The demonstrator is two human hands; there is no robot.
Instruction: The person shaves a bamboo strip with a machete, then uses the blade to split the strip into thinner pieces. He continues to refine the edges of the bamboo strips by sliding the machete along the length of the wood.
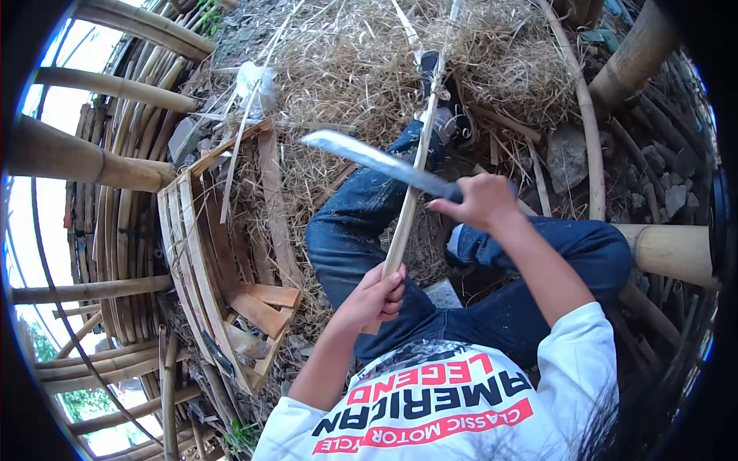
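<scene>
My left hand (pixel 374 298) is closed around the near end of a long split bamboo strip (pixel 401 240), which slants away from my lap toward my feet. In my right hand (pixel 486 201) is the dark handle of a machete (pixel 365 157). Its long blade points to the left and crosses over the strip, a little beyond my left hand. The strip's far part passes beside my shoe (pixel 463 127), between my bent legs in jeans (pixel 350 223).
A wooden slatted crate (pixel 184 246) lies to my left, near a bamboo-pole wall (pixel 115 200). Bamboo shavings (pixel 338 61) cover the ground ahead. A thick bamboo pole (pixel 669 250) and rubble (pixel 569 157) are on the right. A clear plastic bag (pixel 256 86) lies at the upper left.
</scene>
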